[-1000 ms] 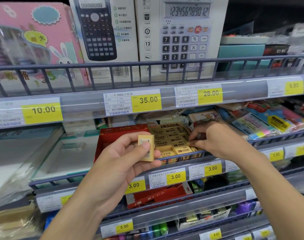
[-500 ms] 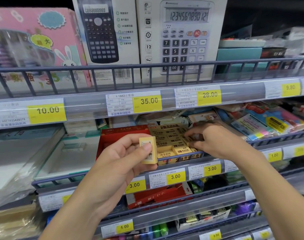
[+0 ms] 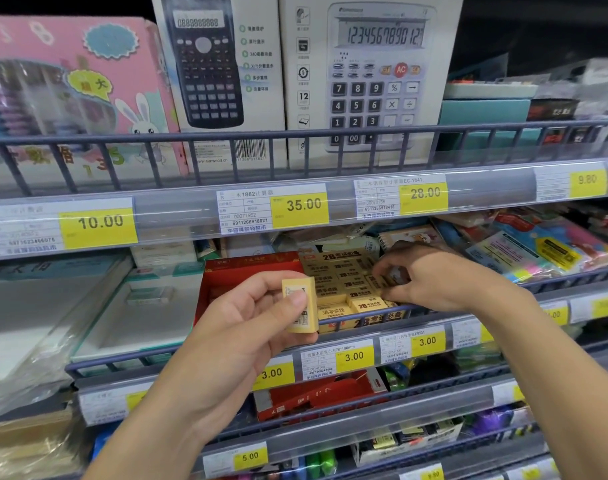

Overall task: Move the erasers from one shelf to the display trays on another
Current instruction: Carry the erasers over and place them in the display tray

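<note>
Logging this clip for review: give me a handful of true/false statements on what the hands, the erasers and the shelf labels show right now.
1. The left hand pinches a single yellow eraser upright between thumb and fingers. True.
2. The right hand rests on the grey calculator box. False: it reaches into the tray of yellow erasers on the shelf below.
3. The price label under the black calculator box reads 35.00. True.
4. The red tray is full of erasers on its left side. False: its left part shows bare red card.
5. The pink box stands to the right of both calculator boxes. False: it stands to their left.
</note>
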Available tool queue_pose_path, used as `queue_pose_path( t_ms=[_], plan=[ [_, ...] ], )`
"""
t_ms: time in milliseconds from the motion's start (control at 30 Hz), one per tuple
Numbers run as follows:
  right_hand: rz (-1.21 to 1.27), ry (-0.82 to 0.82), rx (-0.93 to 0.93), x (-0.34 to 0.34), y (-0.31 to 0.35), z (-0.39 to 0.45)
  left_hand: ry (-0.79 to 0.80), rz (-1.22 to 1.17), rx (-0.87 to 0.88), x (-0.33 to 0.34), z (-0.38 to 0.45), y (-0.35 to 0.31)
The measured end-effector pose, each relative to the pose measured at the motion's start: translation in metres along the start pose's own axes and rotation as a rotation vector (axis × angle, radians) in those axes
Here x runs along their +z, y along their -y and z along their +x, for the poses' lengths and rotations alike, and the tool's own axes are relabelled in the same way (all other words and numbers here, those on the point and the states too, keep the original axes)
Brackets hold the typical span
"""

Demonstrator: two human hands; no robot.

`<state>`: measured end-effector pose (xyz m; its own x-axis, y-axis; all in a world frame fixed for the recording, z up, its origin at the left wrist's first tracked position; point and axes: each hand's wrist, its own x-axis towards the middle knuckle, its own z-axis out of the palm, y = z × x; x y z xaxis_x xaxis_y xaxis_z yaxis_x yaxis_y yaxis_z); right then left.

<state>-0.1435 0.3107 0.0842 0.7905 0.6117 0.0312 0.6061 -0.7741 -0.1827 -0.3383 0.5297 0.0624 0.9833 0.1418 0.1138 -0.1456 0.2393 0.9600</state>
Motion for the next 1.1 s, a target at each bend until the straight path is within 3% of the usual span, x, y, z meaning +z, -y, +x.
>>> queue_pose_path(
  t_ms=[333, 467, 567, 633, 700, 767, 1000, 1100],
  plan=[
    [0.262, -0.090, 0.037, 0.010, -0.003, 0.004, -0.050, 0.055, 0.010, 0.001, 0.004, 0.001],
    [0.178, -0.211, 0.041, 0.005, 0.006, -0.011, -0.068, -0.004, 0.015, 0.004, 0.007, 0.002],
    [0.496, -0.362, -0.180, 0.004, 0.032, -0.035, -0.072, -0.072, 0.016, 0.005, 0.007, 0.002],
    [0.782, -0.269, -0.371, 0.004, 0.054, -0.051, -0.087, -0.117, 0.015, 0.004, 0.007, 0.003],
    [0.887, -0.177, -0.450, 0.008, 0.069, -0.060, -0.092, -0.151, 0.022, 0.003, 0.006, 0.002],
    [0.896, -0.185, -0.455, 0.013, 0.079, -0.061, -0.097, -0.162, 0.030, 0.003, 0.003, 0.002],
    [0.648, -0.586, -0.541, 0.022, 0.090, -0.061, -0.095, -0.073, 0.050, -0.001, -0.004, -0.003],
    [0.614, -0.595, -0.589, 0.024, 0.089, -0.062, -0.108, -0.074, 0.090, -0.002, -0.005, -0.004]
  ],
)
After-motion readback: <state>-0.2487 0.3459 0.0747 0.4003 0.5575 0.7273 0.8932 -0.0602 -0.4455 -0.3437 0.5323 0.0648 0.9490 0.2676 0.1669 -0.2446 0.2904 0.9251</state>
